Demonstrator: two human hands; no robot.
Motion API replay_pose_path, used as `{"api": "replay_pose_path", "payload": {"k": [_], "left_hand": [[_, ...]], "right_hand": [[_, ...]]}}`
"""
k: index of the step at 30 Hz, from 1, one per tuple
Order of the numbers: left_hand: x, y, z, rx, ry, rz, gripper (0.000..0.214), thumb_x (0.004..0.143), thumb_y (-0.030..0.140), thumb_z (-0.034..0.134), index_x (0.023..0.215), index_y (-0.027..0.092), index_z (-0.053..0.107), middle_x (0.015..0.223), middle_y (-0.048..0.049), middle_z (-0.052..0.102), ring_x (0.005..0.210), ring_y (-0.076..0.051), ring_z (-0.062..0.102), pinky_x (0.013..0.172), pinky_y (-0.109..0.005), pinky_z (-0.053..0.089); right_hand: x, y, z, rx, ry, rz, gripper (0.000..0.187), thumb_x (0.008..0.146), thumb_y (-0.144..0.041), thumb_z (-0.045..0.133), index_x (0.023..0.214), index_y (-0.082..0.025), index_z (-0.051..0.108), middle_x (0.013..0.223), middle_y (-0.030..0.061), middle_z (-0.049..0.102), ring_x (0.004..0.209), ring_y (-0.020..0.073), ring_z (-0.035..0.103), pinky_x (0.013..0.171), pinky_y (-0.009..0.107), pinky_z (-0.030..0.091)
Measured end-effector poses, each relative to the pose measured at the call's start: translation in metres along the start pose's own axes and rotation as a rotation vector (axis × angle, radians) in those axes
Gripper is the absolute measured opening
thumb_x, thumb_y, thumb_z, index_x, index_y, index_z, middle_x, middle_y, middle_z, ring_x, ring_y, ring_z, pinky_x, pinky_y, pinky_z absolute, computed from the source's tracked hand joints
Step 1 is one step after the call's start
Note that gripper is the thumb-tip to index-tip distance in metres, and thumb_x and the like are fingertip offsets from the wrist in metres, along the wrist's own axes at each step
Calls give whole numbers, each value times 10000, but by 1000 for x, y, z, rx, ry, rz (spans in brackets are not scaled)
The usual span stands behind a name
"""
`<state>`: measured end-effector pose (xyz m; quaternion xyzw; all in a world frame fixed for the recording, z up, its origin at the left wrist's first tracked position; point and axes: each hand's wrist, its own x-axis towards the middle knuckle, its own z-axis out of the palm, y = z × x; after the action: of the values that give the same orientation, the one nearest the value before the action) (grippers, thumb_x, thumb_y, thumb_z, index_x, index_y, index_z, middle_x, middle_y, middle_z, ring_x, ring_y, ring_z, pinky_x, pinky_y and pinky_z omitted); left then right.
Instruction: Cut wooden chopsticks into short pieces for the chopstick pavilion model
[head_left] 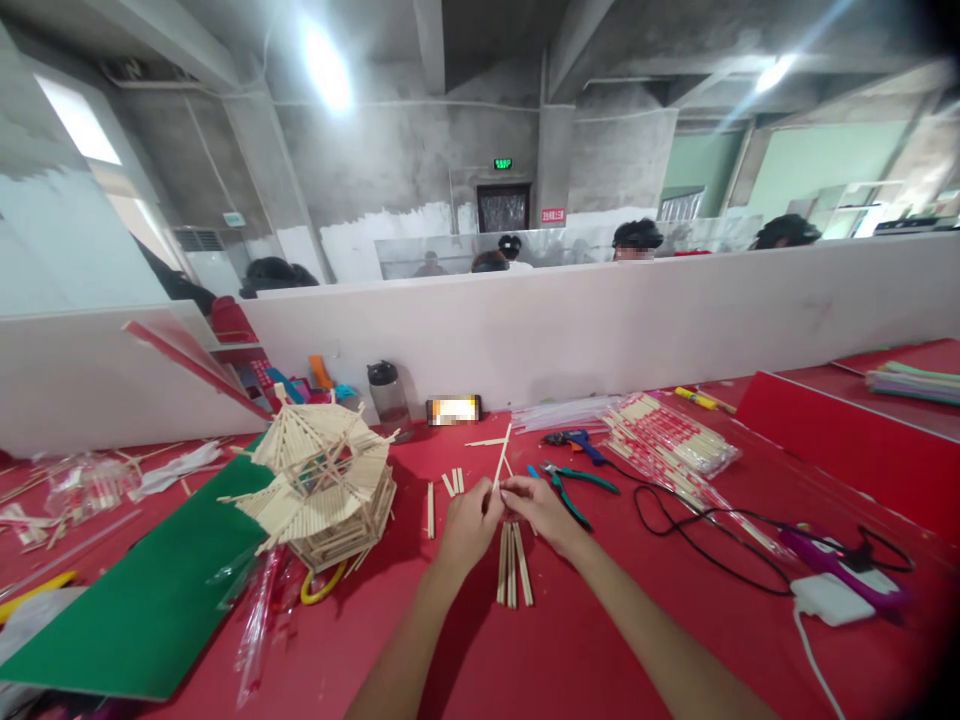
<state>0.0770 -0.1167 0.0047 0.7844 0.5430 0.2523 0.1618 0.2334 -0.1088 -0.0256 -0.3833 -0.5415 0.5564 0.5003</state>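
My left hand (466,524) and my right hand (541,510) meet over the red table (585,640), both pinched on one thin wooden stick (501,459) that points up and away from me. Below the hands lie a few loose sticks (512,566) side by side. Short cut stick pieces (452,483) rest just left of the hands. A stick-built model pavilion (324,483) stands to the left, partly on a green board (150,610).
Green-handled pliers (571,487) and a blue glue gun (579,442) lie right of the hands, with a black cable (697,545) and packs of chopsticks (667,443). A phone (454,409) and bottle (388,393) stand by the white partition (600,320). People sit beyond it.
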Motion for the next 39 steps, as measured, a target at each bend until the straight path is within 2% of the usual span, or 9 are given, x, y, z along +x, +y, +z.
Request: {"api": "replay_pose_path", "payload": {"k": [6,11,17,22,26,28,34,39], "left_hand": [[1,1,4,-148,4,-10,280,958,329,327,790,195,508,685,20,542,650,-128,499,623,-224,340],[-1,0,6,-176,-11,31,273,978,313,283,854,207,501,738,3,575,664,-138,531,640,-239,354],[-5,1,6,-186,-47,79,283,993,319,264,926,212,517,851,-23,635,767,-154,592,711,-246,415],[-5,-2,8,-273,-61,142,220,949,196,333,985,204,551,980,-48,663,894,-161,611,809,-256,437],[-2,-9,15,-334,-30,126,270,938,244,407,1188,197,498,832,-26,657,741,-169,603,713,-272,431],[-1,-12,18,-371,-9,128,311,937,296,440,1228,189,465,745,-6,636,675,-170,587,668,-271,416],[0,-12,16,-451,-25,139,248,908,318,514,1126,201,503,782,-17,689,713,-173,630,689,-264,413],[0,-11,12,-442,-53,119,180,876,271,538,1042,202,523,785,-12,703,735,-177,652,688,-255,422]], "right_hand": [[-2,2,8,264,86,59,359,651,-441,804,886,-183,723,837,36,692,750,181,644,721,322,544],[-2,2,7,318,110,72,349,652,-428,811,867,-168,721,821,30,681,706,147,632,696,297,547],[0,3,4,289,168,49,330,631,-406,831,819,-169,700,743,6,654,622,111,588,638,258,537],[4,4,0,231,190,7,335,651,-429,813,803,-154,697,719,11,647,595,106,578,614,244,529],[5,5,-2,212,198,-7,345,653,-446,804,816,-159,706,751,14,658,631,123,608,648,265,545],[6,6,-3,212,211,-7,351,645,-451,804,814,-160,706,745,11,657,634,127,612,654,274,549],[6,6,-4,138,205,-23,345,649,-418,800,849,-153,706,717,7,667,616,132,616,617,256,520],[3,3,-4,62,136,-50,315,683,-403,770,857,-151,693,742,8,671,628,136,611,627,264,513]]}}
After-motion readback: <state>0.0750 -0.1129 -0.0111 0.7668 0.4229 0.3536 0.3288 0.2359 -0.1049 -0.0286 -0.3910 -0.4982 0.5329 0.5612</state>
